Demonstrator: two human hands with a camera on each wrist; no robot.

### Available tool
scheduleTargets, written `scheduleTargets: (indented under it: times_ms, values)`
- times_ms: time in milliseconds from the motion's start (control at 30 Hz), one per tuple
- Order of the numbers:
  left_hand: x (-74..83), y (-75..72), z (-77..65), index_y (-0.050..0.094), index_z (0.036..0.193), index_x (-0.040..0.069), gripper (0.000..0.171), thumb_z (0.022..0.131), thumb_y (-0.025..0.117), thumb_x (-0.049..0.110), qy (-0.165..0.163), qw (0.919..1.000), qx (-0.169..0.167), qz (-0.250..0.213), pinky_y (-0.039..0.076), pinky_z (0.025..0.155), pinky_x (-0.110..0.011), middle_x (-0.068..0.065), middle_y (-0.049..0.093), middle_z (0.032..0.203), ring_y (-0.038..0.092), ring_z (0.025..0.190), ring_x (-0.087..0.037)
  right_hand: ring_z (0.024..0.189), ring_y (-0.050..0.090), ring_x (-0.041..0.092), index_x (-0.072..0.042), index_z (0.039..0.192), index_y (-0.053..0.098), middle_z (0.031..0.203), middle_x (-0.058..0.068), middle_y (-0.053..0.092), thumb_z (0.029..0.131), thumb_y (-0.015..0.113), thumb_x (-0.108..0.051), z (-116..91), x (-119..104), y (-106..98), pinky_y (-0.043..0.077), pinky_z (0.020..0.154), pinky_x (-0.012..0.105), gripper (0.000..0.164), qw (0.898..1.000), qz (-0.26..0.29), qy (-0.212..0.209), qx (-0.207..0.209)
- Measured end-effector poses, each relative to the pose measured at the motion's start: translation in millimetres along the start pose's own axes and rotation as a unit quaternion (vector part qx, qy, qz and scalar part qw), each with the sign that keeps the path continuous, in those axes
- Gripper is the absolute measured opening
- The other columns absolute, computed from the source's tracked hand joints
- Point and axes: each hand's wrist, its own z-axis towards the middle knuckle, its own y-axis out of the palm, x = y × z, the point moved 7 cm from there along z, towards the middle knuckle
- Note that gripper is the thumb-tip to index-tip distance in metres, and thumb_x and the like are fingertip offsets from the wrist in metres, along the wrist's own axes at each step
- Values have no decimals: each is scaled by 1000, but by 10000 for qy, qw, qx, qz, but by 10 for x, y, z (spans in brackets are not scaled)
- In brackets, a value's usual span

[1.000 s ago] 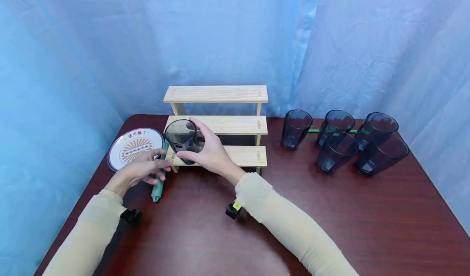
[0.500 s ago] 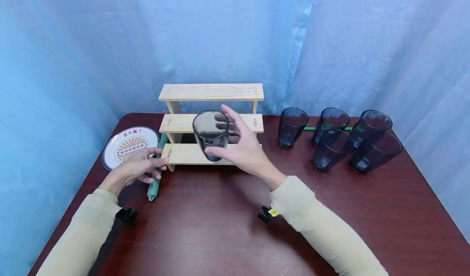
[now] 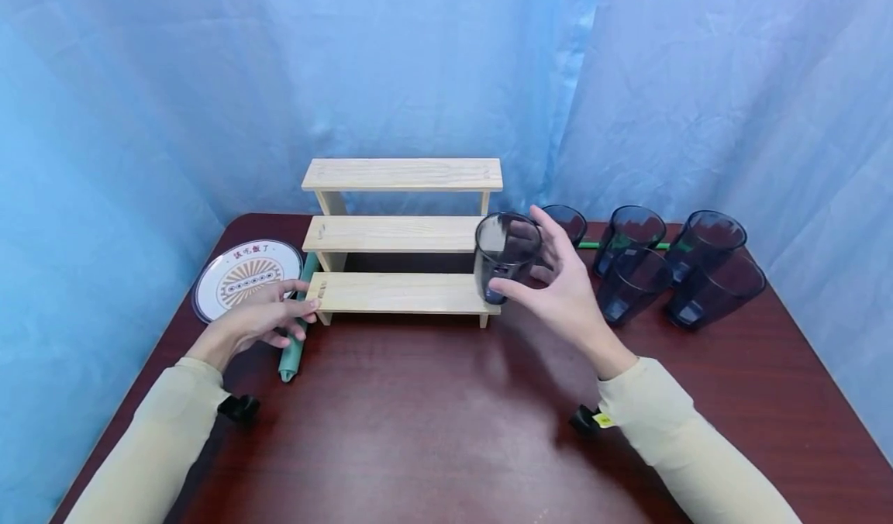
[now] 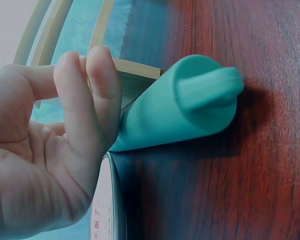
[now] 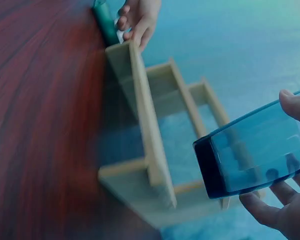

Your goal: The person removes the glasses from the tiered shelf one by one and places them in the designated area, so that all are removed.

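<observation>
My right hand (image 3: 565, 291) grips a dark tinted drinking glass (image 3: 504, 249), thumb on the near side and fingers round the far side. The glass is roughly upright, in front of the right end of a three-step wooden display shelf (image 3: 401, 293). In the right wrist view the glass (image 5: 255, 150) appears sideways, its thick base toward the shelf. My left hand (image 3: 258, 315) touches the left end of the shelf's lowest step, its other fingers loosely bent. Below those fingers lies a green cylinder with a loop at its end (image 4: 180, 110); the left palm (image 4: 35, 185) is beside it.
A white plate with a printed sunburst (image 3: 237, 276) lies left of the shelf, partly behind my left hand. Several matching dark glasses (image 3: 635, 287) stand at the right of the table (image 3: 418, 431). A thin green strip (image 3: 589, 245) runs behind them. Blue curtains (image 3: 418, 59) hang behind.
My right hand has carried the glass rightward from the shelf's left end to its right end. My left hand has stayed at the shelf's left end.
</observation>
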Motion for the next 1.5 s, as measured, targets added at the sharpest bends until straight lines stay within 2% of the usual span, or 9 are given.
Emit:
scheduleTargets:
  times_ms: [100, 267, 400, 533, 767, 967, 1167, 1367, 1500]
  values:
    - [1, 3, -10, 24, 153, 3, 74, 101, 65, 34, 11, 10000, -5, 18, 60, 59, -29, -19, 63, 113, 66, 72, -18, 135, 48, 14, -37, 157, 30, 151, -6, 48, 81, 88, -12, -68, 102, -117, 49, 99, 33, 99, 9999, -126, 74, 57]
    - [-8, -9, -37, 23, 153, 3, 74, 101, 65, 34, -12, 10000, 52, 50, 60, 59, -29, -19, 62, 113, 66, 72, -18, 136, 48, 14, -34, 159, 29, 152, -6, 47, 82, 88, -16, -168, 264, -251, 49, 96, 23, 99, 9986, -434, 272, 93]
    - [-4, -4, -34, 23, 153, 3, 74, 101, 65, 35, 23, 10000, 33, 42, 60, 60, -29, -19, 62, 113, 66, 72, -18, 136, 48, 15, -30, 161, 27, 152, -6, 46, 81, 88, -15, -233, 375, -347, 49, 94, 21, 101, 9969, -652, 420, 138]
    - [0, 3, -31, 24, 153, 2, 74, 101, 65, 34, 48, 10000, 2, 41, 60, 60, -30, -18, 62, 112, 67, 72, -18, 135, 48, 18, -33, 161, 23, 153, -4, 45, 83, 86, -13, -286, 467, -402, 48, 93, 18, 102, 9953, -780, 562, 118]
    - [-16, -25, -34, 25, 153, 3, 72, 101, 65, 33, 18, 10000, 54, 39, 59, 60, -29, -17, 62, 112, 67, 72, -18, 137, 47, 28, -26, 162, 20, 155, 4, 43, 85, 83, -8, -293, 619, -430, 48, 95, 16, 101, 9964, -564, 616, 109]
    - [-4, 5, -11, 25, 153, 3, 71, 101, 65, 33, 59, 10000, -4, 13, 59, 59, -29, -16, 62, 110, 67, 72, -17, 136, 48, 24, -32, 161, 20, 155, 2, 42, 85, 84, -9, -319, 738, -472, 49, 94, 15, 102, 9977, -311, 603, 70]
    - [-5, -1, -7, 25, 153, 3, 71, 101, 65, 33, 99, 9999, 18, 32, 59, 58, -29, -15, 62, 109, 66, 71, -18, 136, 47, 26, -28, 162, 19, 155, 5, 41, 86, 82, -4, -324, 802, -466, 49, 94, 16, 101, 9985, -29, 551, 6]
    - [-22, 6, -2, 26, 152, 4, 71, 101, 65, 33, 76, 10000, 13, 3, 59, 58, -29, -17, 61, 110, 66, 71, -18, 136, 46, 33, -20, 162, 18, 155, 11, 40, 88, 80, -6, -333, 795, -459, 48, 94, 14, 97, 9979, -209, 606, -92]
    - [-12, 4, -7, 26, 153, 4, 72, 101, 66, 34, 71, 10000, 37, -11, 59, 58, -29, -18, 61, 112, 66, 72, -18, 134, 50, 30, -24, 161, 20, 154, 9, 42, 88, 81, -12, -310, 894, -487, 49, 93, 14, 96, 9975, -392, 563, -140]
